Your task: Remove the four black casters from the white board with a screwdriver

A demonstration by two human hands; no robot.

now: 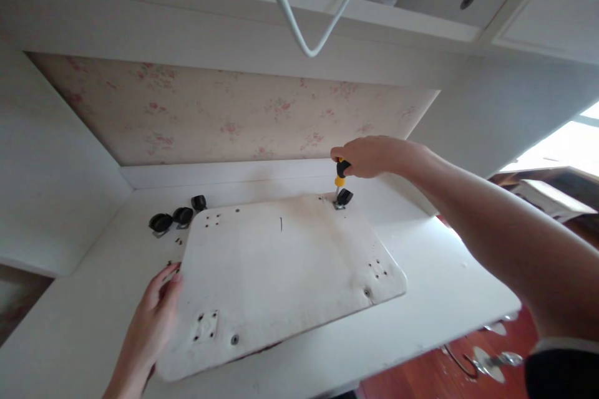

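My right hand (374,154) is wrapped round the handle of a yellow and black screwdriver (340,180). Its shaft points down at the metal plate of a black caster wheel (345,197), which sits on the far right corner of a white board (281,274). At the board's left edge is my left hand (161,299), its thumb and fingers bent close together by small dark screws (170,263); whether it grips any of them is hard to see. Groups of screw holes mark the board's other corners.
Three loose black casters (182,216) stand behind the board's far left corner, with small screws (178,241) close by. The board lies on a white desktop (449,290). Overhead, a white cable (304,43) hangs from a shelf. Flowered wallpaper (229,118) covers the back.
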